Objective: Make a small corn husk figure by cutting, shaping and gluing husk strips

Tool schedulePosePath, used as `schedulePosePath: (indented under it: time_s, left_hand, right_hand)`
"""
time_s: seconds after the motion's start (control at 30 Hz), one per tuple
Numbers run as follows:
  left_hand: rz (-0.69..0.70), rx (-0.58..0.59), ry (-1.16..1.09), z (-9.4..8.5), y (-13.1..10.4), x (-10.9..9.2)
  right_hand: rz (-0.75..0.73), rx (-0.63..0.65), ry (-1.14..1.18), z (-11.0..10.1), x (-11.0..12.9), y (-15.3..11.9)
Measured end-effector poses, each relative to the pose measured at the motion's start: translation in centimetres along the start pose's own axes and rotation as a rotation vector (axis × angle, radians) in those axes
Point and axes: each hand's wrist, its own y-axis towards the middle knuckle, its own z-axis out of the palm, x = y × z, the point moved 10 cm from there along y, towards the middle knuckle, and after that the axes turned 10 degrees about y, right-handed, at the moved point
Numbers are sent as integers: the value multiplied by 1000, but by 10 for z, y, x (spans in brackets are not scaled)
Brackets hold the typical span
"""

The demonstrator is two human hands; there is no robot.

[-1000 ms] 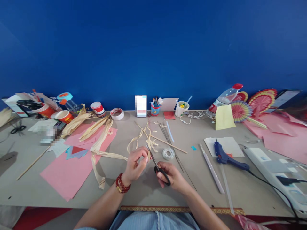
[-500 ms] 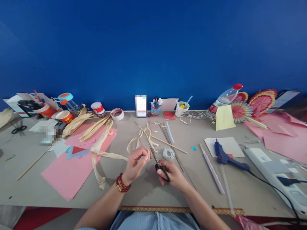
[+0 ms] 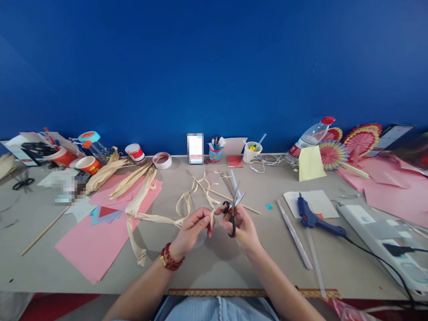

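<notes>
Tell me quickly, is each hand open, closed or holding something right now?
Left hand: closed, pinching a pale strip.
Right hand: holding open scissors.

A deep-blue wall (image 3: 214, 67) is rising behind the table (image 3: 40, 272), spanning its full width. Soft light is spreading over the table's grey top. A gold-patterned band (image 3: 214, 292) is running along its near edge, and below its left part I'm seeing a red surface (image 3: 56, 306), perhaps floor or cloth.

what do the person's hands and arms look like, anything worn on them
The left hand and right hand are gloveless. Dark red beaded strands with a gold-coloured piece circle the left wrist; the right wrist shows none. A light blue garment shows below.
</notes>
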Motion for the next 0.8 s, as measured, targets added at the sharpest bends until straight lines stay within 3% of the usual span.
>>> schedulePosePath:
  time_s: [0.2, 0.37, 0.6, 0.8]
  left_hand:
    - [-193, 174, -348, 26, -2, 19]
    - [-241, 229, -457, 35, -3, 21]
    - [-123, -42, -138, 0, 2, 11]
    - [-57, -80, 145, -9, 1, -1]
  right_hand:
    - [114, 85, 124, 20, -7, 1]
    - [111, 86, 97, 24, -3, 1]
    - [61, 43, -114, 9, -1, 7]
    - [54, 46, -142, 8, -4, 9]
